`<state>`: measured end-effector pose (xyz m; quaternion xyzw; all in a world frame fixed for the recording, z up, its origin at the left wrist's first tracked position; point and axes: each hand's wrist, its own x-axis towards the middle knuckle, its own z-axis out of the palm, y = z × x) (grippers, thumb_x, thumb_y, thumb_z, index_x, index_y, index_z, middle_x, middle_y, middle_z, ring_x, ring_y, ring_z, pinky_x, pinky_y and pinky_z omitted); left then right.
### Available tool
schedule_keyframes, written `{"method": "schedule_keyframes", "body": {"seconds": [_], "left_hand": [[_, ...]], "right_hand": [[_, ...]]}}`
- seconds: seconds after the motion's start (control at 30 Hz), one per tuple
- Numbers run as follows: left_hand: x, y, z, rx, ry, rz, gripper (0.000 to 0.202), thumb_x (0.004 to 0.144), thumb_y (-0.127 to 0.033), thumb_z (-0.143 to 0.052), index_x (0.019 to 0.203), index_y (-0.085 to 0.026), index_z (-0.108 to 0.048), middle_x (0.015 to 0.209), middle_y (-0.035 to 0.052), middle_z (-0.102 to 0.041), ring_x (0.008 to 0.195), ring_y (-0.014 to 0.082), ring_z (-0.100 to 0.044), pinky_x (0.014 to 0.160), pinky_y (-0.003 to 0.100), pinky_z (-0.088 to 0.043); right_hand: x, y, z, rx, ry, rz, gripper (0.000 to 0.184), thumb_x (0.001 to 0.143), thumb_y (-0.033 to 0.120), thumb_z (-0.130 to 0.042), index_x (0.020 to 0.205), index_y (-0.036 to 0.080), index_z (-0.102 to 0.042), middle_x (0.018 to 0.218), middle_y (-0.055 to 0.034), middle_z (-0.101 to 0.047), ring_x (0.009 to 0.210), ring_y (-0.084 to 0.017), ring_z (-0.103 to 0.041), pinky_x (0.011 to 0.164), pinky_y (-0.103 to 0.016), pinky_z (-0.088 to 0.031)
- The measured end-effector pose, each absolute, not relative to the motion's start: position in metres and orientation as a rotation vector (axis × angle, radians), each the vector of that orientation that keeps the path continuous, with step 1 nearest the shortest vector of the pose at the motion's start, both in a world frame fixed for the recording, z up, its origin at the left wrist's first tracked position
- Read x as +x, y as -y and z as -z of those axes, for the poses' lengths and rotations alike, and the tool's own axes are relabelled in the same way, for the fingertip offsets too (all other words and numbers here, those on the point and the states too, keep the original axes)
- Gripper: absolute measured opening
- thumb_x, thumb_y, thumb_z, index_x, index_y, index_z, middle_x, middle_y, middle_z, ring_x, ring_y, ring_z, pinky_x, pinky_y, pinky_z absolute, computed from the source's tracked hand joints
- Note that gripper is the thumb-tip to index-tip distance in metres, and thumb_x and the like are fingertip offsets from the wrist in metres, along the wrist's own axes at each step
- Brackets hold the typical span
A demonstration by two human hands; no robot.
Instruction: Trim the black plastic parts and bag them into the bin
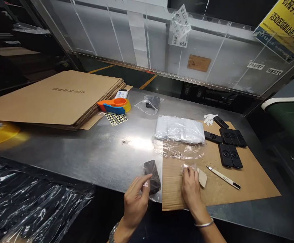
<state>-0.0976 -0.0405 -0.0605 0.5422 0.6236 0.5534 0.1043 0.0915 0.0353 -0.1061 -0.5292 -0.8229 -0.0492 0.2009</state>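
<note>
At the far left, a roll of yellow tape (2, 137) is set beside stacked cardboard sheets (56, 98), against whose right edge an orange-and-blue tape dispenser (114, 107) is placed, with a sheet of round stickers (116, 119) just below. On the metal tabletop (86, 158), a flat black block (153, 177) in clear plastic is touched at its left edge by the left hand (137, 199); the index finger is extended over it, but whether the plastic is pinched cannot be told. Farther back, a pack of clear plastic bags (179, 130) partly overlaps a cardboard mat (253, 182). On the mat, the right hand's (192, 185) fingers are bunched over clear film (194, 166), a firm grip being impossible to confirm, with a beige piece (202, 178) just beside. Farther right are seen a white glove (209, 118), a pointed tool marked A26 (224, 177) and several black blocks (226, 154).
</note>
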Motion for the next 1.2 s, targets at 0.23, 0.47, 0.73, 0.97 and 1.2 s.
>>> {"method": "schedule_keyframes", "body": {"seconds": [0.23,0.47,0.73,0.97,1.2], "left_hand": [[-0.095,0.04,0.062,1.587,-1.791,-1.634,0.02,0.084,-0.012,-0.049,0.098,-0.018,-0.062,0.07,-0.0007,-0.058,0.06,0.0101,-0.054,0.056,0.022,-0.045],[-0.1,0.042,0.067,1.606,-1.786,-1.633,0.019,0.083,-0.013,-0.051,0.097,-0.02,-0.063,0.075,0.0003,-0.063,0.066,0.0113,-0.059,0.061,0.021,-0.049],[-0.102,0.039,0.071,1.637,-1.734,-1.656,0.02,0.082,-0.013,-0.052,0.096,-0.02,-0.063,0.072,-0.0007,-0.064,0.063,0.0113,-0.06,0.058,0.02,-0.05],[-0.098,0.038,0.068,1.65,-1.733,-1.649,0.02,0.082,-0.012,-0.052,0.097,-0.021,-0.062,0.072,-0.0013,-0.062,0.064,0.0103,-0.059,0.06,0.019,-0.049],[-0.093,0.04,0.062,1.643,-1.763,-1.641,0.024,0.083,-0.008,-0.049,0.101,-0.019,-0.06,0.07,0.0003,-0.06,0.063,0.0109,-0.056,0.059,0.022,-0.047]], "right_hand": [[0.085,-0.062,0.084,-1.269,2.475,0.081,0.027,0.083,0.002,-0.038,0.083,0.019,-0.06,0.086,-0.0047,-0.059,0.082,-0.018,-0.049,0.072,-0.029,-0.04],[0.064,-0.156,0.064,-1.302,2.642,0.151,0.015,0.09,0.022,-0.047,0.096,0.017,-0.061,0.099,-0.0051,-0.061,0.09,-0.016,-0.056,0.079,-0.033,-0.046],[0.068,-0.217,0.056,-1.672,2.566,0.251,0.028,0.089,0.031,-0.051,0.112,0.017,-0.054,0.114,-0.007,-0.056,0.095,-0.018,-0.057,0.08,-0.038,-0.049],[0.061,-0.223,0.05,-1.771,2.517,0.257,0.041,0.09,0.037,-0.047,0.126,0.018,-0.046,0.134,-0.0113,-0.043,0.117,-0.027,-0.045,0.096,-0.051,-0.035],[0.054,-0.161,0.032,-1.611,2.637,0.147,0.043,0.09,0.02,-0.036,0.129,0.008,-0.045,0.134,-0.0239,-0.042,0.117,-0.038,-0.043,0.087,-0.053,-0.038]]}}
